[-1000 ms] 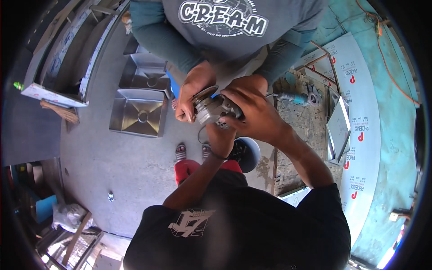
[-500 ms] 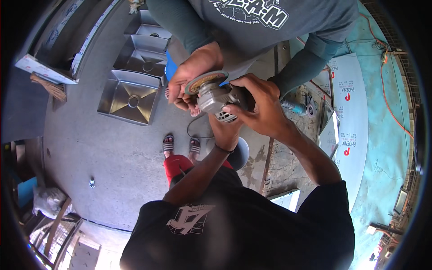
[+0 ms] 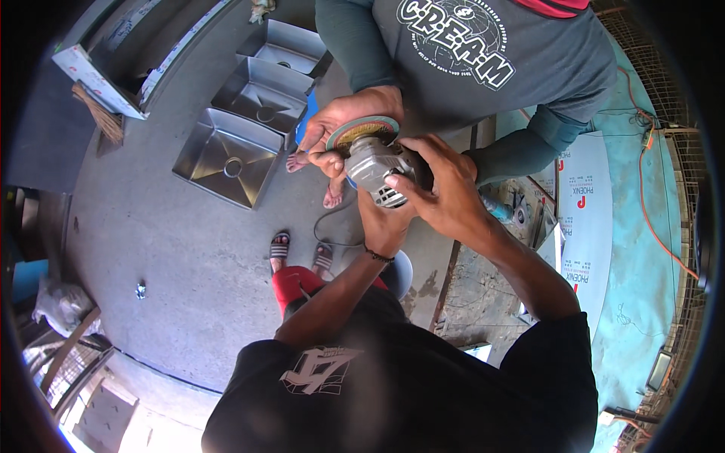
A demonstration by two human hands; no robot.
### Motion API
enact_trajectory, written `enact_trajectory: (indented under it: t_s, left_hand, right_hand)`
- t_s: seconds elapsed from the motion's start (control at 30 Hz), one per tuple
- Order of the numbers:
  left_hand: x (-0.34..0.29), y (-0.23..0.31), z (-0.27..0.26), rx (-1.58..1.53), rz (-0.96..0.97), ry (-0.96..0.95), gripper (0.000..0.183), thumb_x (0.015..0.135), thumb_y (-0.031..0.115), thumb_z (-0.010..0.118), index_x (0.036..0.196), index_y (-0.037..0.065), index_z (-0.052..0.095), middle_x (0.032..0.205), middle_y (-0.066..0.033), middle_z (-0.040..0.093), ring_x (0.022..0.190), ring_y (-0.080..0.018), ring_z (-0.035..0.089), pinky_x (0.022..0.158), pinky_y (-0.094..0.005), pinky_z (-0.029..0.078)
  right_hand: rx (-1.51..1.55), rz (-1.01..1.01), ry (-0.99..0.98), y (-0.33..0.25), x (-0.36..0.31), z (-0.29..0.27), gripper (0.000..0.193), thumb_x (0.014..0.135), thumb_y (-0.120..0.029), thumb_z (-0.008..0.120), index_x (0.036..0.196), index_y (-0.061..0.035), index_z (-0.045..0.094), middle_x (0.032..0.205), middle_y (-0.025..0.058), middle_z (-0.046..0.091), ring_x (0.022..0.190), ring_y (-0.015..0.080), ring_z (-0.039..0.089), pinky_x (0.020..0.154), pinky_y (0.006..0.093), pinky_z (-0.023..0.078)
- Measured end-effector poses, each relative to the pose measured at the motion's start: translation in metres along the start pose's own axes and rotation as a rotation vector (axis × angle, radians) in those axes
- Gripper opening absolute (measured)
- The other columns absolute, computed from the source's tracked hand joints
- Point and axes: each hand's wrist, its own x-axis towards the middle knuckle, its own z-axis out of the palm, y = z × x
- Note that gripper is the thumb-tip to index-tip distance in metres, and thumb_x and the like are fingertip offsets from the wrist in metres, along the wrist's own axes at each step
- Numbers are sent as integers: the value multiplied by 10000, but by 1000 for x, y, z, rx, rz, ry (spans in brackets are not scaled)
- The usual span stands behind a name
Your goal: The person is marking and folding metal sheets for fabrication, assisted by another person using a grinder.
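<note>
A grey angle grinder (image 3: 375, 166) with a round abrasive disc (image 3: 364, 131) is held up in front of me. My right hand (image 3: 447, 181) is closed around its body from the right, the thumb lying across the near side. From below, my left hand (image 3: 387, 224) supports the grinder; its fingers are mostly hidden behind the tool. Another person stands opposite, and that person's hand (image 3: 351, 113) is at the disc, with fingers around its left edge. The person's other arm (image 3: 513, 155) reaches down behind my right hand, its hand hidden.
Several stainless steel sinks (image 3: 226, 162) rest on the concrete floor at left. A bucket (image 3: 399, 273) stands below my hands, near a trailing cord (image 3: 332, 238). On the right are a worn work surface (image 3: 483, 294), another grinder (image 3: 498, 210) and film-covered sheet metal (image 3: 585, 226). A broom head (image 3: 102, 113) is far left.
The view has shifted, showing more of the other person's torso. The grinder has turned slightly, so more of the disc face shows. Both my hands keep their hold.
</note>
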Motion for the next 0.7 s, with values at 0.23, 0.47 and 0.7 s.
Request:
enact_trajectory:
  t_s: [0.23,0.47,0.7]
  left_hand:
    - [-7,5,-9,-38,-35,0,625,772,75,880,1300,-8,555,1186,-110,672,1067,-196,649,931,-357,528]
    - [-8,22,-9,-176,-34,-79,608,811,43,849,1319,3,518,1199,-85,636,1060,-160,637,896,-316,542]
    - [-2,26,-13,-239,-154,-73,637,832,97,855,1341,6,482,1202,-86,625,1057,-160,635,892,-316,544]
  right_hand:
    - [31,-44,-15,-17,-3,-5,520,880,-241,806,1281,20,600,1124,218,638,1026,400,657,890,483,511]
    - [118,-83,91,-22,-7,-3,484,859,-235,828,1217,41,653,1047,200,663,908,353,685,789,439,536]
    - [103,-62,136,-23,3,-1,498,829,-261,858,1184,36,675,1032,187,687,893,319,709,756,401,549]
